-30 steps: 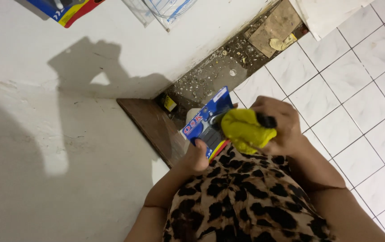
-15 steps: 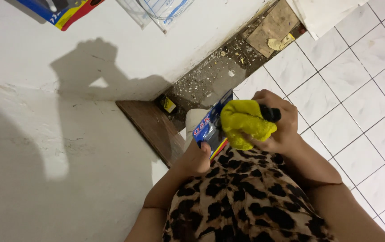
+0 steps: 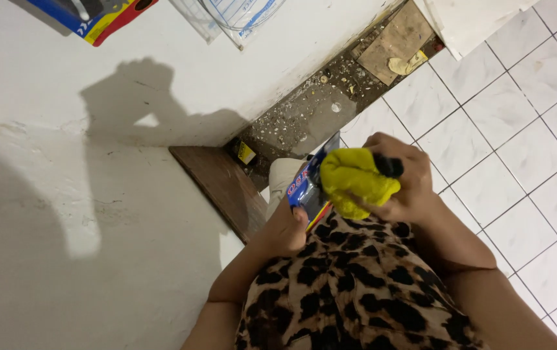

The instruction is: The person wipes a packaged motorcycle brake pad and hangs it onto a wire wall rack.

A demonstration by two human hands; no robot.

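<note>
A white wall [image 3: 97, 194] fills the left of the head view, and a white tiled floor [image 3: 518, 116] runs off to the right. Between them, above the blue package, lies a strip of bare, gritty ground [image 3: 304, 116], and a dark wooden board [image 3: 217, 185] sits just left of the package.

Below the package is a leopard-print garment [image 3: 350, 285] worn by the person.

The blue package [image 3: 308, 185], flat with red and white print, is held upright close to the body. The left hand [image 3: 285, 230] is closed on its lower edge, thumb pressed to the face. The right hand [image 3: 408, 188] is closed around a bunched yellow cloth [image 3: 353, 181], which touches the package's right side; a small dark object [image 3: 387, 165] pokes out above the cloth, too hidden to identify.

The step in hand looks like wiping the package. The next stroke would call for a steady left grip while the cloth is pressed flat against the face.
</note>
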